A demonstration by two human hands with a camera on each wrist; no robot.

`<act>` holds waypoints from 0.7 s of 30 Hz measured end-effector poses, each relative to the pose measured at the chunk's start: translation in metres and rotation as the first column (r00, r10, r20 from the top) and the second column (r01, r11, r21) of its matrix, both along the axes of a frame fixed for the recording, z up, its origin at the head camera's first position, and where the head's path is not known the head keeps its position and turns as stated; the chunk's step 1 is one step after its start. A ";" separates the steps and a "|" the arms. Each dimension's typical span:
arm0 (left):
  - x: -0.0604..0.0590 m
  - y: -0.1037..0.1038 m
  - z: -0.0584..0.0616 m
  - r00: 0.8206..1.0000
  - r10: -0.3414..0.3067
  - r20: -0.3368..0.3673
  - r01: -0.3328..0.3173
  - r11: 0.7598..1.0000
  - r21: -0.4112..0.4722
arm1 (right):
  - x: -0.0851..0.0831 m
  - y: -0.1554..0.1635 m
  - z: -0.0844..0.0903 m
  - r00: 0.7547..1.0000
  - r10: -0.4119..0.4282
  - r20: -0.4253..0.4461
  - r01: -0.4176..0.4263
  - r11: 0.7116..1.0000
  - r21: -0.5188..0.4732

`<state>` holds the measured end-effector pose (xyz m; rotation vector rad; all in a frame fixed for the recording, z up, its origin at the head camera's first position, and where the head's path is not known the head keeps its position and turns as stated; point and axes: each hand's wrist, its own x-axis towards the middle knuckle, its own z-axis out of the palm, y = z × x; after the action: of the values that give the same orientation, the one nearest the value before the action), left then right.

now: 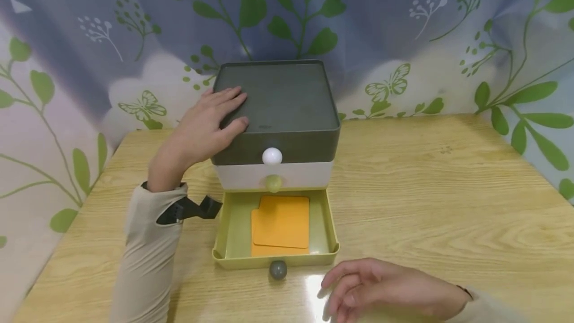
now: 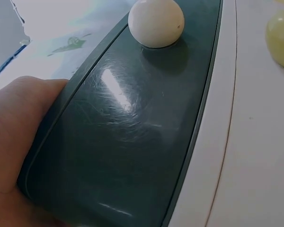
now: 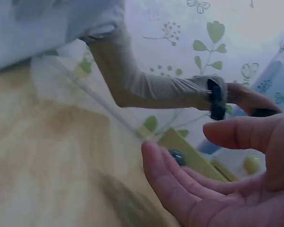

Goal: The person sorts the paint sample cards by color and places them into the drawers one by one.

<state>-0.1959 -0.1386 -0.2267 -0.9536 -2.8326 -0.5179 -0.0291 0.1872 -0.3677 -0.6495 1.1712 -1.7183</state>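
A small drawer box stands at the back of the table, with a dark grey top drawer (image 1: 305, 147) and a white middle drawer (image 1: 233, 176). Its olive-green bottom drawer (image 1: 325, 223) is pulled out toward me. Inside lie orange cards (image 1: 282, 221), one overlapping another. My left hand (image 1: 206, 123) rests on the left side of the box's dark top (image 1: 282, 93), fingers extended. In the left wrist view its thumb (image 2: 33, 94) lies along the top edge. Right of the bottom drawer's grey knob (image 1: 278, 270), my right hand (image 1: 381, 288) hovers, fingers loosely bent, holding nothing.
A white knob (image 1: 271, 156) and a green knob (image 1: 273, 183) stick out from the upper drawers. Behind the wooden table (image 1: 448, 188) hangs a leaf-patterned curtain (image 1: 381, 24). A black wrist strap mount (image 1: 188, 211) juts from my left sleeve beside the open drawer.
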 end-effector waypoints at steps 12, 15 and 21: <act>-0.002 -0.002 0.002 1.000 -0.031 -0.003 0.031 0.997 -0.076 | 0.012 -0.043 -0.011 0.911 -0.056 0.409 0.061 0.998 -0.001; -0.001 -0.001 0.003 1.000 -0.028 -0.001 0.027 0.996 -0.084 | 0.013 -0.050 -0.012 0.885 -0.085 0.457 0.095 0.995 0.000; -0.001 0.000 0.002 1.000 0.003 -0.010 -0.003 0.999 -0.045 | 0.006 -0.061 -0.011 0.887 -0.134 0.441 0.144 0.990 0.011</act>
<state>-0.1966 -0.1383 -0.2248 -0.9569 -2.8477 -0.4488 -0.0235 0.1267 -0.3783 -0.1678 0.8908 -1.8758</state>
